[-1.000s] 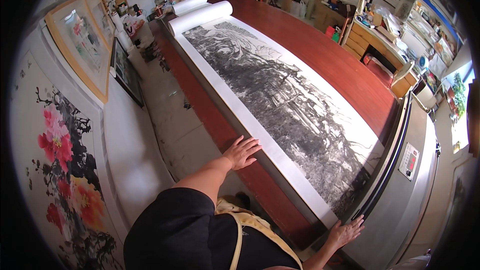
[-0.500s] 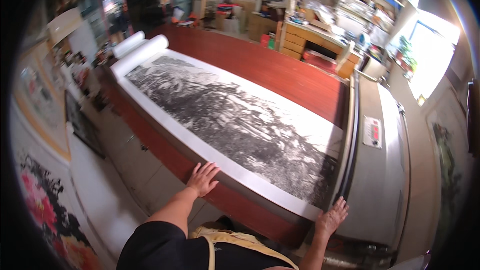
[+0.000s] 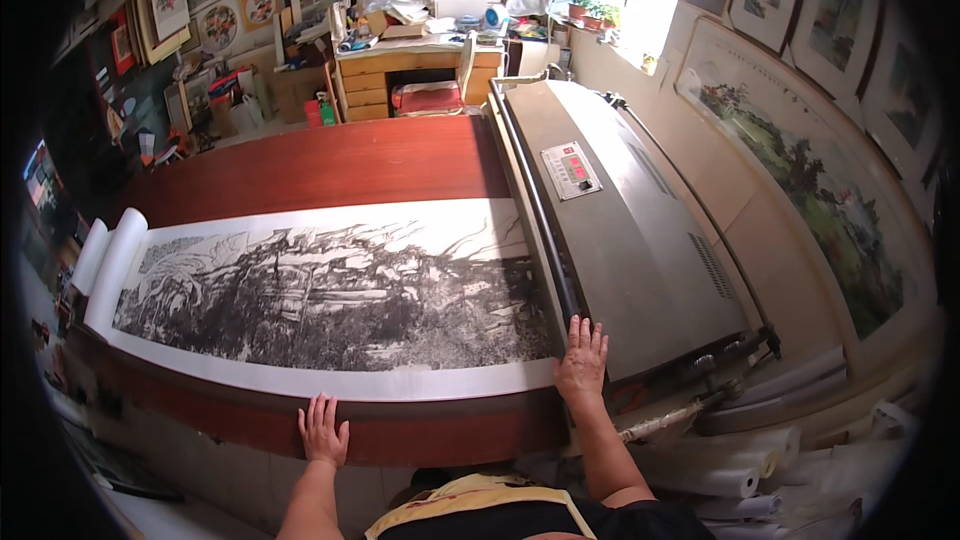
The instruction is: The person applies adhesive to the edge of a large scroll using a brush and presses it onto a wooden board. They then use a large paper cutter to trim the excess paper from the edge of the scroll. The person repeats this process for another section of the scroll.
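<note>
- Resting by the worktop's (image 3: 330, 155) near edge, the left hand (image 3: 323, 433) has its fingers almost straight and a little apart, with the tips at the paper's near border. It grips nothing.
- The right hand (image 3: 582, 360) lies flat by the worktop's near right corner, its fingers straight and slightly spread. It seems to rest on the machine's edge and grips nothing. The palms are hidden, so I cannot tell how hard they press.
- The long ink landscape painting (image 3: 330, 290) lies face up along the worktop's near side. The step looks like keeping it flat and straight. I think the next move calls for soft, even hands.
- At the worktop's left end, the paper curls into a white roll (image 3: 122, 265), which hides the rest.
- At the right end, the painting meets a grey metal machine (image 3: 635, 240). I cannot tell if it slips under.
- Past the worktop's far edge is a wooden desk (image 3: 365, 66). The far left is too dark to make out.
</note>
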`<action>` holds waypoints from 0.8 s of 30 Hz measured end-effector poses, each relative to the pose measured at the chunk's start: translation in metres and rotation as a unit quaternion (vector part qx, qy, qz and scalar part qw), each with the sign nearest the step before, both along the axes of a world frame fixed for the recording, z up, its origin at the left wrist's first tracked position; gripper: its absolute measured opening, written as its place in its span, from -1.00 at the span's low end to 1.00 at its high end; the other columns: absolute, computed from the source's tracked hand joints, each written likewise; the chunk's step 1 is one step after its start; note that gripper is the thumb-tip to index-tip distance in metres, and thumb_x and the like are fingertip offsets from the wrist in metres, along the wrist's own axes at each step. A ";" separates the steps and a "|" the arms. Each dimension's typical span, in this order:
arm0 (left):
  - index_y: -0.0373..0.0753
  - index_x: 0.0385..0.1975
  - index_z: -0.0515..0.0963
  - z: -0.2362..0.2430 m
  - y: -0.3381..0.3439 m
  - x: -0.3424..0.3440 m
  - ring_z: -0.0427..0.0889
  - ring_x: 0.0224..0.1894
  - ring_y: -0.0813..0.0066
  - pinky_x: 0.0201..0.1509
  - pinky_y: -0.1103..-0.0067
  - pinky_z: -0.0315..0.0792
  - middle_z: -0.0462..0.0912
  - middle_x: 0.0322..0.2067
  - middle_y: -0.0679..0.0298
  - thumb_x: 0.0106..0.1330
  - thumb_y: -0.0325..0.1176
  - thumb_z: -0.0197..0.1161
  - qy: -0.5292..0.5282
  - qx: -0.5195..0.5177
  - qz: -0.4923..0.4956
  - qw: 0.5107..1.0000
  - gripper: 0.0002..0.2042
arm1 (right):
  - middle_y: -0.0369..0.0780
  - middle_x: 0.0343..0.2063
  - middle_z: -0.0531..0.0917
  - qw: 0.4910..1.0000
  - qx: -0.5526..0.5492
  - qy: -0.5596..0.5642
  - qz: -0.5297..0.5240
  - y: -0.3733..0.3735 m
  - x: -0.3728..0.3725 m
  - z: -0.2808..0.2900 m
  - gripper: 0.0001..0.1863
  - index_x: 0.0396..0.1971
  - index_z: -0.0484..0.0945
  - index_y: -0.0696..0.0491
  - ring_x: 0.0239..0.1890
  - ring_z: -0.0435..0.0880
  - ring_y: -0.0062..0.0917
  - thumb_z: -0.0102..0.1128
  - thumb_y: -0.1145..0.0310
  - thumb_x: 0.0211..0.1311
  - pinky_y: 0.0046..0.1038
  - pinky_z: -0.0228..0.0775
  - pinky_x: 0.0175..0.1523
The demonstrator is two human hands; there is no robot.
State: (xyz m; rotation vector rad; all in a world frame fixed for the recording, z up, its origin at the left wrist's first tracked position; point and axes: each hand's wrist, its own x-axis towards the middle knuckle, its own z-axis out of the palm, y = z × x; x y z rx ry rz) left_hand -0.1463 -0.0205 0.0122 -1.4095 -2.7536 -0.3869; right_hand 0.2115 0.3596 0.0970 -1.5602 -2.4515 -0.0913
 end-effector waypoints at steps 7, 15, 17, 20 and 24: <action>-0.07 0.45 0.29 0.004 -0.001 0.000 0.11 0.56 0.13 0.61 0.01 -0.16 0.22 0.49 0.17 0.37 -0.15 0.20 0.000 0.006 -0.004 1.000 -0.37 | -0.03 0.50 0.19 1.000 -0.019 0.008 -0.002 -0.004 -0.002 0.004 0.10 0.57 -0.02 0.07 0.56 0.06 -0.01 0.48 0.19 0.11 -0.02 -0.17 0.62; -0.06 0.46 0.28 0.003 -0.001 0.000 0.12 0.55 0.13 0.61 0.02 -0.13 0.22 0.49 0.17 0.36 -0.15 0.22 0.019 0.009 -0.011 1.000 -0.36 | -0.03 0.50 0.20 1.000 -0.011 0.005 0.000 -0.004 -0.001 0.006 0.13 0.57 -0.03 0.08 0.57 0.06 -0.03 0.51 0.17 0.10 -0.03 -0.18 0.62; -0.06 0.46 0.28 0.002 0.000 -0.001 0.12 0.56 0.14 0.61 0.02 -0.12 0.22 0.49 0.18 0.36 -0.16 0.22 0.024 0.008 -0.010 1.000 -0.35 | -0.03 0.50 0.20 1.000 -0.010 0.005 0.000 -0.003 -0.002 0.003 0.13 0.57 -0.03 0.09 0.57 0.06 -0.03 0.51 0.17 0.10 -0.02 -0.17 0.62; -0.06 0.46 0.28 0.001 -0.001 0.000 0.12 0.56 0.15 0.62 0.03 -0.12 0.22 0.49 0.18 0.36 -0.15 0.22 0.029 0.007 -0.008 1.000 -0.35 | -0.02 0.50 0.21 1.000 -0.008 0.002 -0.001 -0.003 -0.001 0.002 0.13 0.56 -0.03 0.09 0.57 0.07 -0.03 0.51 0.17 0.10 -0.02 -0.16 0.62; -0.05 0.46 0.28 0.004 -0.001 0.001 0.12 0.56 0.15 0.62 0.04 -0.12 0.22 0.49 0.19 0.36 -0.15 0.22 0.027 0.008 -0.007 1.000 -0.36 | -0.03 0.50 0.20 1.000 -0.021 -0.001 -0.002 -0.004 -0.003 0.007 0.11 0.57 -0.04 0.09 0.56 0.07 -0.03 0.48 0.17 0.13 -0.03 -0.19 0.63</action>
